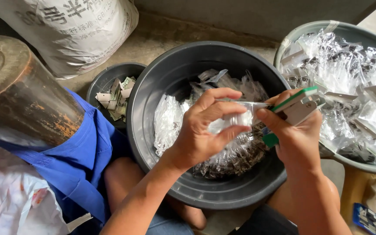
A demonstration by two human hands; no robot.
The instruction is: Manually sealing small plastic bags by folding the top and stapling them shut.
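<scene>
1. Head view, looking straight down: our left hand [205, 130] is pinching a small clear plastic bag [240, 117] between thumb and fingers, holding it over the big dark grey basin [162, 78].
2. The bag is see-through and crinkly, glossy where the light hits it, with its flat top edge stretched out toward our other hand. Can't tell what's inside, our fingers cover most of it.
3. Our right hand [297, 139] is closed around a small green-and-grey hand tool [299, 106], gripped just beside the bag's top edge; looks like the tool meets the bag's edge, but we can't say for sure.
4. The basin under our hands holds a pile of similar clear bags [170, 122], some with small dark bits in them.
5. To the right, a grey-green bucket [327, 28] is heaped with clear packets and flat metal pieces.
6. To the left, a smaller black tub [105, 78] with folded paper slips, a blue cloth [83, 161] and a white sack [66, 30] up top.
</scene>
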